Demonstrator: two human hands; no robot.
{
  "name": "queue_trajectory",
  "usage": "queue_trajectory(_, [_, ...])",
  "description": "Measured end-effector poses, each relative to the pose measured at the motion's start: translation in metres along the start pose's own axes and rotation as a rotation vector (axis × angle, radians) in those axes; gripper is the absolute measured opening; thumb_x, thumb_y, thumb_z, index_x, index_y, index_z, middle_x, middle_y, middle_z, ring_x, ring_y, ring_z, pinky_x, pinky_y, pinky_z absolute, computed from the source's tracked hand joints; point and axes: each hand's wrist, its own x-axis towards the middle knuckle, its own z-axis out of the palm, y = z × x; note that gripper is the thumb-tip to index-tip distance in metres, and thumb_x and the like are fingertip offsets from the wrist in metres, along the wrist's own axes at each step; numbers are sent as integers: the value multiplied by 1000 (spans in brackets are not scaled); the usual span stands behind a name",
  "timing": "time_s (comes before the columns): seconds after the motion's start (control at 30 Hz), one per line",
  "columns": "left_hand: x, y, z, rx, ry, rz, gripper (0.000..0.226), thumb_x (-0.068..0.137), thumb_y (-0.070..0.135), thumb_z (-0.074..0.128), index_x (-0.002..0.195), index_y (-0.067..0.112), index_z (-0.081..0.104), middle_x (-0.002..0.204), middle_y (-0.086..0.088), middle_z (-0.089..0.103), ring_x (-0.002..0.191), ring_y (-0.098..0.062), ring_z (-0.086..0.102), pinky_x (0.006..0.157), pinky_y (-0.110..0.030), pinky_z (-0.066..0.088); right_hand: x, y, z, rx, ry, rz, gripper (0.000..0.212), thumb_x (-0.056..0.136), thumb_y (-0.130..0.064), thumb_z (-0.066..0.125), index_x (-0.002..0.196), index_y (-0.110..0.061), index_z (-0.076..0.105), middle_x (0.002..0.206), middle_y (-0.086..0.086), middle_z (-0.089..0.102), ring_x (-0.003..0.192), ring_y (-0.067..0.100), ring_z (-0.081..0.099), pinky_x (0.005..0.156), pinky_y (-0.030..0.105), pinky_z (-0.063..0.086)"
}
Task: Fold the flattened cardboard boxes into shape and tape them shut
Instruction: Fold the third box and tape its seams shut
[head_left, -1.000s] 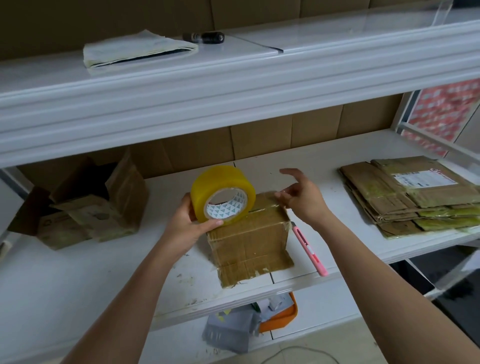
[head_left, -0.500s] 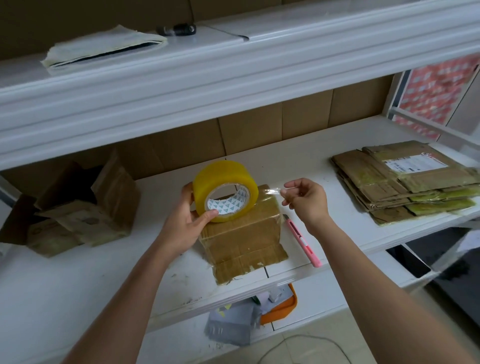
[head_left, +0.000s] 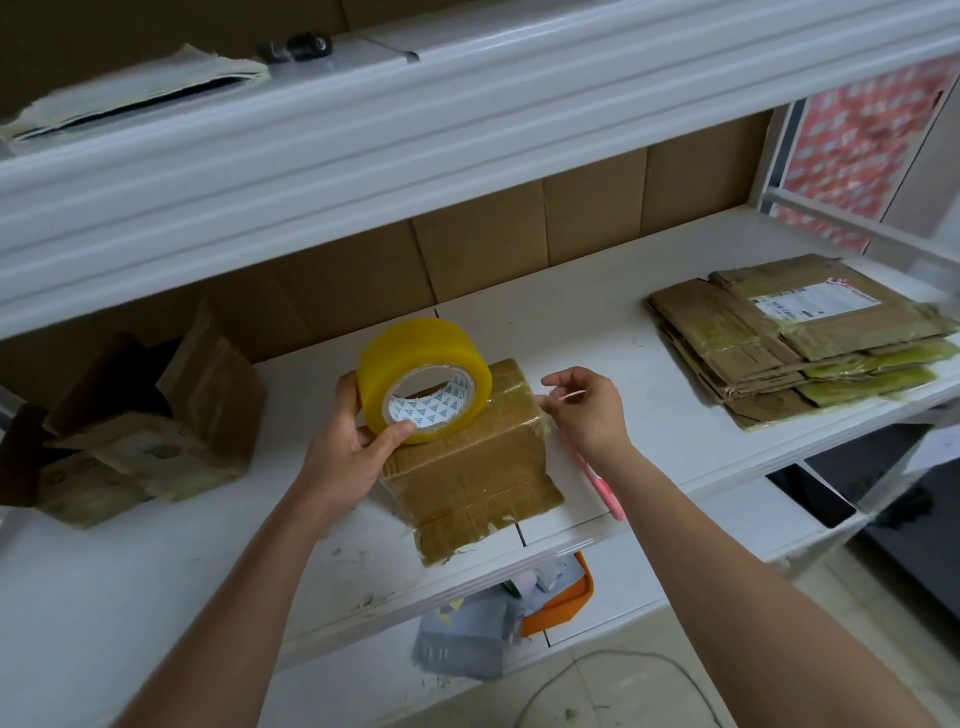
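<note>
I read this as a packing or stockroom corner, not a home. White shelving (head_left: 597, 332) in tiers, its surface scuffed and stained. A stack of flattened used boxes (head_left: 789, 338), one with a shipping label (head_left: 810, 304), lies at right. Opened cartons (head_left: 150, 421) sit at left; a yellow tape roll (head_left: 415, 364) stands on a taped box (head_left: 478, 462). Brown cardboard backs the shelves. Grey mailer bags (head_left: 462, 644) and an orange tray (head_left: 566, 603) sit on the tier below.
</note>
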Motion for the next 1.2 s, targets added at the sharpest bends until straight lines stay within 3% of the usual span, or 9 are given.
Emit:
queue_trajectory(0.1, [-1,0,1,-9,1,-3,49,86,32,70,113,60,40,116,17,61,103,-5,66,87,-30,55,-22,-10,11,221,-73,33,25,101,-35,46,113,-26,66,105,-5,69,99,13,65,90,30,52])
queue_trajectory(0.2, [-1,1,1,-27,9,-15,51,80,40,69,118,55,39,116,19,60,104,-6,65,85,-26,55,-37,-11,14,107,-307,62,56,97,-62,24,144,-37,41,134,-15,48,120,5,45,105,29,35])
queue_trajectory(0.37, [-2,1,3,-56,16,-22,52,81,37,71,120,53,41,117,21,60,104,-4,65,76,-17,54,-34,-22,-8,64,-392,64,72,89,-74,21,149,-34,32,152,-13,35,139,8,32,117,35,24])
queue_trajectory(0.57, [-4,5,1,8,43,-20,54,79,47,69,122,51,38,108,27,60,92,8,64,61,-5,48,-37,-23,-5,20,-384,67,74,91,-73,21,152,-31,27,157,-8,29,144,14,27,116,34,22])
queue_trajectory(0.7, [-3,0,1,38,42,-26,59,84,47,68,132,45,35,109,26,60,102,-10,65,87,-34,55,-37,-20,-1,-26,-439,74,67,94,-69,20,146,-31,38,147,-12,40,130,5,39,109,23,26])
queue_trajectory(0.77, [-2,-1,1,59,45,-17,60,85,45,69,134,42,36,108,26,60,101,-12,65,89,-37,54,-39,-19,2,-78,-324,-3,66,96,-65,21,148,-27,36,150,-9,38,136,8,37,106,20,22])
queue_trajectory(0.93, [-3,1,3,-37,66,13,55,80,40,74,126,41,44,105,30,62,86,11,66,67,-10,53,-50,-11,20,-499,-264,-431,72,96,-62,21,152,-18,30,159,-6,22,147,6,12,118,23,14])
queue_trajectory(1.07, [-5,1,-8,-204,87,38,46,73,30,81,103,56,58,100,38,64,97,11,63,67,-7,51,-44,-12,11,-679,-265,-467,71,95,-63,16,150,-21,35,159,-11,22,147,2,11,119,28,21])
queue_trajectory(1.2, [-7,-4,-14,-269,64,71,52,65,30,83,109,45,59,107,29,65,98,10,64,68,-8,52,-44,-23,14,-857,-257,-497,70,98,-61,17,150,-17,35,159,-4,24,148,9,14,122,37,16])
